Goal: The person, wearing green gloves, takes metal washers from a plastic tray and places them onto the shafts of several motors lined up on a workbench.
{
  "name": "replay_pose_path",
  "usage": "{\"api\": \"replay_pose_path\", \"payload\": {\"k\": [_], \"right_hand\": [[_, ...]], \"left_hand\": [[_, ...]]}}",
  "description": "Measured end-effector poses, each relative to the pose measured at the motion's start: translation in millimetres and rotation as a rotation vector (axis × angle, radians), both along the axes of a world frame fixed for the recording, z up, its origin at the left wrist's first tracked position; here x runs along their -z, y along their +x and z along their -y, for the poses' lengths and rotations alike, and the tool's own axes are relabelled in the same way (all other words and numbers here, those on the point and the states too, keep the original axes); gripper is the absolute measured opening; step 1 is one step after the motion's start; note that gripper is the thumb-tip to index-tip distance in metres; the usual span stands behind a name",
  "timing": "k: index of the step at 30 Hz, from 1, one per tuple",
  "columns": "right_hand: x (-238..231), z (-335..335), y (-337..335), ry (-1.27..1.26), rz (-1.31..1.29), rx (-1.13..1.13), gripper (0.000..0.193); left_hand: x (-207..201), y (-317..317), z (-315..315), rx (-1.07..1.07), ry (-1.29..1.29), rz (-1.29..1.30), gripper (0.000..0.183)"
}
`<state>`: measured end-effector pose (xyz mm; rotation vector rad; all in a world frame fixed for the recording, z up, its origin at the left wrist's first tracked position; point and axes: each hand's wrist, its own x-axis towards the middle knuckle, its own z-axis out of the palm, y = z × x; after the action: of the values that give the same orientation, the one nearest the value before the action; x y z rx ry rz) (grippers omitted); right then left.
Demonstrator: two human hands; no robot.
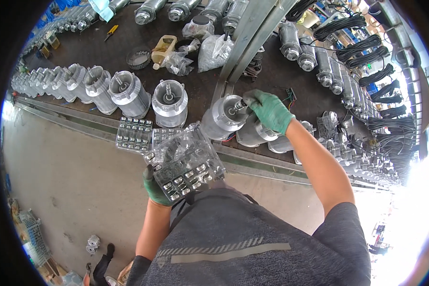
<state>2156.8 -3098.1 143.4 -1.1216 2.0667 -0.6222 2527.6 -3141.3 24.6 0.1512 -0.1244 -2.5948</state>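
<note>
My left hand [155, 187], in a green glove, grips the near left edge of a clear plastic tray [188, 155]. Small shiny metal parts [195, 180] sit in the tray's pockets, several along its near side. My right hand [270, 110], also gloved in green, reaches to an open grey metal motor housing [216, 123]. Its fingers are closed round the upper end of the motor shaft [235, 108], which leans to the right. Whether a small part is pinched there too, the fingers hide. Under my right wrist stands another motor housing [253, 134].
More motor housings [170, 107] line the bench edge on both sides. Two filled part trays [134, 133] lie at the edge. A metal post [245, 43] rises behind. Bags [215, 51], a yellowish jug [164, 50], pliers [111, 31] and black cable coils [341, 26] lie farther back.
</note>
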Motion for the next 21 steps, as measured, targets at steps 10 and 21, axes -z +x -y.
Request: {"api": "replay_pose_path", "payload": {"k": [10, 21], "right_hand": [[-34.5, 41.5, 14.4, 0.329, -0.785, -0.731, 0.029], [-29.3, 80.5, 41.9, 0.386, -0.789, -0.777, 0.022]], "left_hand": [[7.2, -17.3, 8.1, 0.013, 0.063, 0.109, 0.11], [-5.5, -29.1, 17.1, 0.073, 0.04, -0.014, 0.108]]}}
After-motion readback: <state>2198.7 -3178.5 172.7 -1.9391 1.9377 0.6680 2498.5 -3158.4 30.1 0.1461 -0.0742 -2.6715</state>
